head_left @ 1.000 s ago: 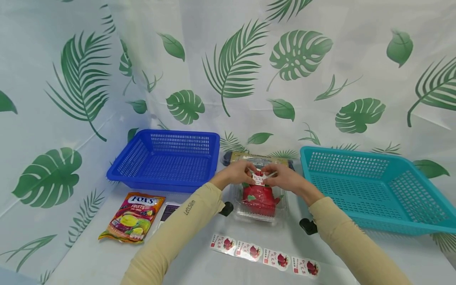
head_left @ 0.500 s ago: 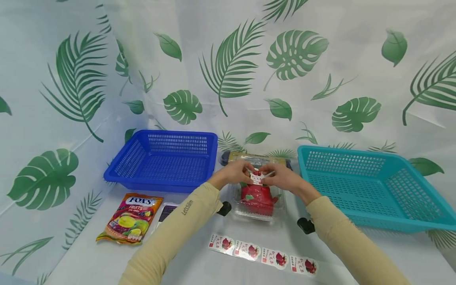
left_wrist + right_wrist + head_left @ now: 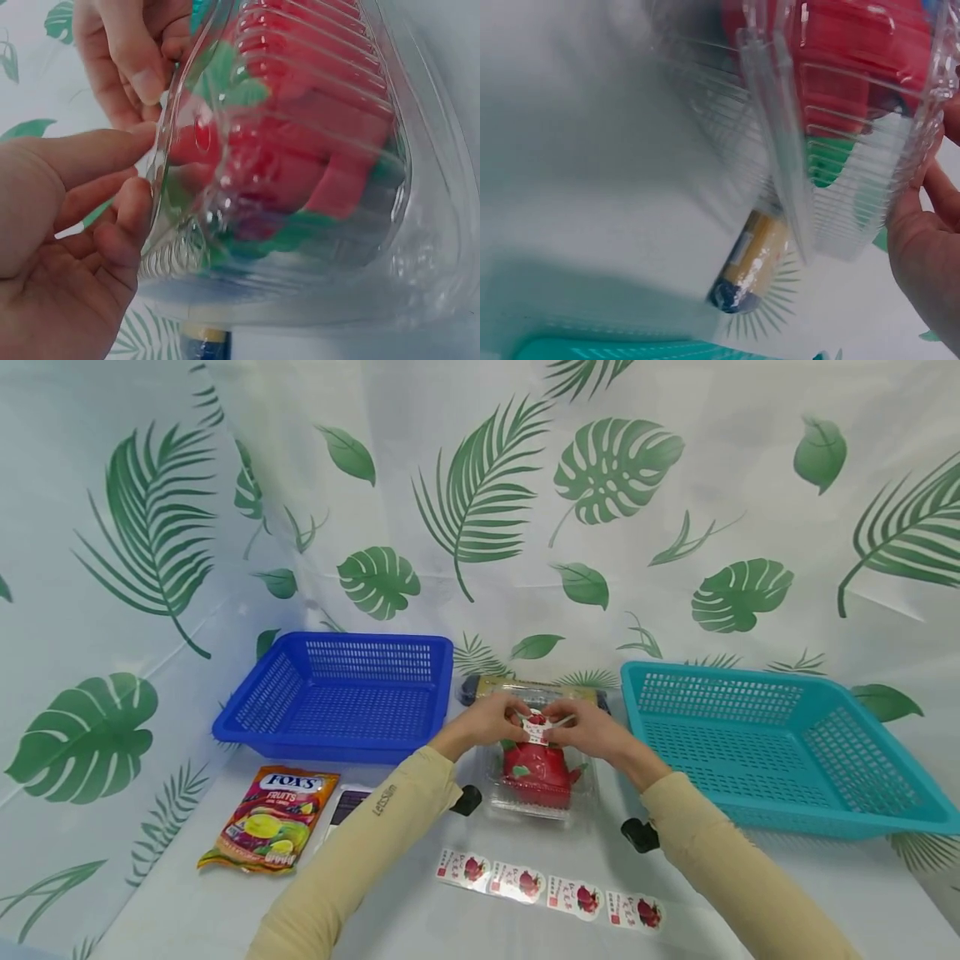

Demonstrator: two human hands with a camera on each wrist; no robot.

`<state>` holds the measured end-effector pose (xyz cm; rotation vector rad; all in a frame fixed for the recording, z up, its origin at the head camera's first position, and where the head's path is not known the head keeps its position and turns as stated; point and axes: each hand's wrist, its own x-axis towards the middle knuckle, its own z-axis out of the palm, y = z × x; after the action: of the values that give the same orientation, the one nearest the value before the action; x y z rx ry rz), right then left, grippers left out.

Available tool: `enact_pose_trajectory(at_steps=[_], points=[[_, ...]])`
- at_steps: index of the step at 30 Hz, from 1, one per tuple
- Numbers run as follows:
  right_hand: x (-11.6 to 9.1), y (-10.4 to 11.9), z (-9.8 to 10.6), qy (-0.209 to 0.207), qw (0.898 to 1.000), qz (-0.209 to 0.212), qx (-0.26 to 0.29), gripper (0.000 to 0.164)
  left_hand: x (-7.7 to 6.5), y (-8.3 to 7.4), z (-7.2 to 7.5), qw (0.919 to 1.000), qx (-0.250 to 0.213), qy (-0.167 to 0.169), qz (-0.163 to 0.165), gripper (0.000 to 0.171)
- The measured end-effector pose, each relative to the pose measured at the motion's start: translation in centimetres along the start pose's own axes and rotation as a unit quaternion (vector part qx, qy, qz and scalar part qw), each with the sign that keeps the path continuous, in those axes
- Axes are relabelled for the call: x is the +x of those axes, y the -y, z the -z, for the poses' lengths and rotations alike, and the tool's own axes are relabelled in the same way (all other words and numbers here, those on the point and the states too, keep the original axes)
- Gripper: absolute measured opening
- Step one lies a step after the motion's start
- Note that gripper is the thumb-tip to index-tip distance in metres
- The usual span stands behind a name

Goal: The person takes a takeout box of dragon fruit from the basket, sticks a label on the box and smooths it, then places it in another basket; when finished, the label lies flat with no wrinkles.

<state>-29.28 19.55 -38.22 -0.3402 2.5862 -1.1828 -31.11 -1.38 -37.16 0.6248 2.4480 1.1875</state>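
Note:
A clear plastic clamshell box (image 3: 536, 810) stands in the middle of the table with a red dragon fruit (image 3: 534, 772) with green tips inside. Over its lid, a small white sticker label (image 3: 536, 728) printed with a red fruit lies between both hands. My left hand (image 3: 491, 718) has bent fingers and thumb at the label's left edge. From the right, my right hand (image 3: 588, 727) meets it the same way. In the left wrist view, the left fingertips (image 3: 135, 199) sit right at the lid; the label is hidden there.
A strip of several sticker labels (image 3: 549, 890) lies in front. A blue basket (image 3: 330, 747) stands left, a teal basket (image 3: 787, 814) right. A FOX'S candy bag (image 3: 270, 822) and a dark-printed packet (image 3: 347, 802) lie front left. A gold-and-dark pack (image 3: 495, 685) is behind the box.
The head view has shifted slightly, so everything appears a little further left. Both hands stay at the label with only slight finger movement.

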Motion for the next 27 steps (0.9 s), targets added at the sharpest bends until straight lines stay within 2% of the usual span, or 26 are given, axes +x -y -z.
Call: enact_pose_trajectory(at_steps=[5,11,27], points=[[-0.4,-0.4,0.3,-0.019,0.999,0.006,0.037,0.044,-0.2,0.5,0.3,0.998,-0.055,-0.029,-0.008,0.039],[-0.8,-0.9,1.1,-0.047,0.997,-0.008,0.068,0.046,-0.5,1.2,1.1,0.9942,-0.079,-0.068,-0.025,0.034],[-0.7,-1.8,1.8,-0.066,0.996,0.007,0.063,0.045,-0.5,2.6,2.0,0.9907,-0.1,-0.089,-0.024,0.036]])
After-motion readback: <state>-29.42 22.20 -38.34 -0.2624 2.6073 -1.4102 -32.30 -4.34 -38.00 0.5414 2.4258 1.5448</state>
